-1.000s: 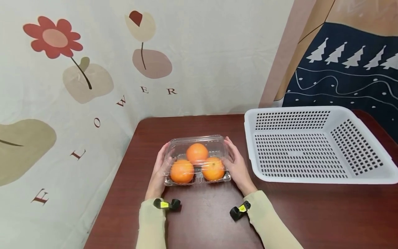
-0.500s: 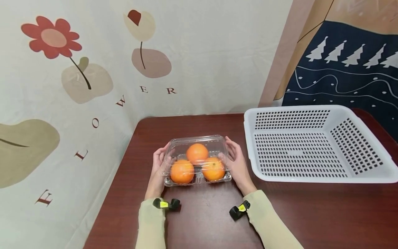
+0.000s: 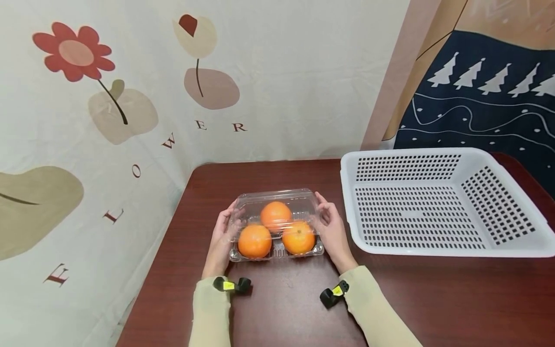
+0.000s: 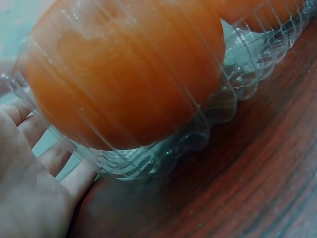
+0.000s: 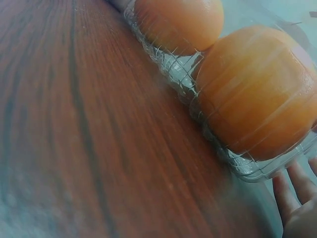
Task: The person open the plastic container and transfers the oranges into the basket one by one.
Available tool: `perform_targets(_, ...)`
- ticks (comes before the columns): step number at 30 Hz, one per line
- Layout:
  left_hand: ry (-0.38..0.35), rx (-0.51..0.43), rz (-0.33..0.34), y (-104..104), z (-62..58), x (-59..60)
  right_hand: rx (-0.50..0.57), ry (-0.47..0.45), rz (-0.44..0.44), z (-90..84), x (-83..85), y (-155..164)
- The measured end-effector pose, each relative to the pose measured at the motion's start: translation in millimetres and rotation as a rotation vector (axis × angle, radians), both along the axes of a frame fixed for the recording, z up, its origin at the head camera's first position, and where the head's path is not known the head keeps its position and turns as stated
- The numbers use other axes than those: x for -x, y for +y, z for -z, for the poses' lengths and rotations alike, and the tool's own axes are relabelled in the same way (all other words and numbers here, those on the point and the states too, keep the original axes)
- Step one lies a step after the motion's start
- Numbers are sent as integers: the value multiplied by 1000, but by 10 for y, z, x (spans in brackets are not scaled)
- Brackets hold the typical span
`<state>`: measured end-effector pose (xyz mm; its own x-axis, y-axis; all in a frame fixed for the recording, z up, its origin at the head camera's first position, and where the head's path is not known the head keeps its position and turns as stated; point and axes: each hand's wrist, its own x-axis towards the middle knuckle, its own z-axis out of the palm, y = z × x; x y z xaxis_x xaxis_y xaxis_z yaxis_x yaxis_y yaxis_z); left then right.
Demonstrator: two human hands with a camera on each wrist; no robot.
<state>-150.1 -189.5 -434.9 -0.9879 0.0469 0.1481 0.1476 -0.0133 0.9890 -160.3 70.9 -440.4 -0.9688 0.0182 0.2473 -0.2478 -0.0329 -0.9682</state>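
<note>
A clear plastic clamshell box (image 3: 299, 196) sits on the table in front of the person, with three oranges inside. One orange (image 3: 276, 215) lies at the back, one (image 3: 254, 241) at front left and one (image 3: 298, 238) at front right. The left hand (image 3: 220, 241) holds the box's left side; the left wrist view shows its fingers (image 4: 54, 157) against the plastic. On the right side, the right hand (image 3: 335, 236) grips the box, its fingers (image 5: 286, 198) by the lower corner in the right wrist view. Whether the lid is fastened, I cannot tell.
A white perforated plastic basket (image 3: 362, 243) stands at the right of the dark red wooden table (image 3: 282, 308). Printed cloth (image 3: 299, 96) hangs behind the table and along its left side.
The box's base and the oranges have shifted slightly toward the person. The right hand's fingers have moved a little on the box's side. Both hands stay on the box.
</note>
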Motion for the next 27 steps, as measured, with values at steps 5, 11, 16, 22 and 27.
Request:
perform_targets(5, -8, 43, 0, -8, 3, 8, -84, 44, 7, -22, -14, 9)
perform_targets(11, -73, 48, -27, -58, 110, 35, -122, 74, -1, -20, -25, 20)
perform_targets(16, -111, 23, -57, -79, 191, 51, -104, 55, -3, 117, 37, 36)
perform_targets(22, -146, 17, -100, -93, 203, 37, -124, 11, 5, 262, 78, 34)
perform_targets(27, -130, 0, -103, -80, 198, 60, -105, 4, 2, 174, 64, 38)
